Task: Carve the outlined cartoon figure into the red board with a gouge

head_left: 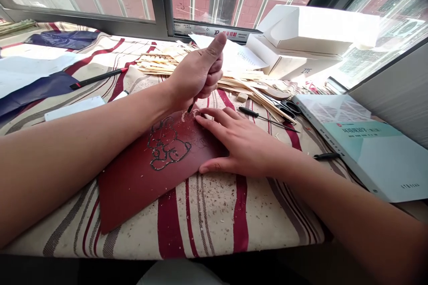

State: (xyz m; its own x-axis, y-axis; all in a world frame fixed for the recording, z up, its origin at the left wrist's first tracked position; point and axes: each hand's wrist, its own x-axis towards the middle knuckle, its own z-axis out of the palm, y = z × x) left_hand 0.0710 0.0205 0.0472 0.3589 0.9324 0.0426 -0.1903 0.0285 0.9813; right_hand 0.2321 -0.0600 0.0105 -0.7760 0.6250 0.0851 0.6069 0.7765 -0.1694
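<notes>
A dark red board point(140, 178) with a carved outline figure lies on the striped cloth point(214, 218). My left hand point(197, 75) is closed in a fist round a carving tool point(190, 107), thumb pointing up, with the tool's dark tip touching the board's far edge. My right hand point(237, 142) lies flat with fingers spread on the board's right part, its fingertips right beside the tool tip. Pale shavings lie around the cut.
A stack of thin wooden sheets point(234, 80) and white boxes point(301, 44) lie behind. Scissors point(287, 107), a thin dark tool point(264, 118) and a book point(361, 142) are to the right. A black pen-like tool point(96, 79), blue sheets point(33, 91) lie left. Window ahead.
</notes>
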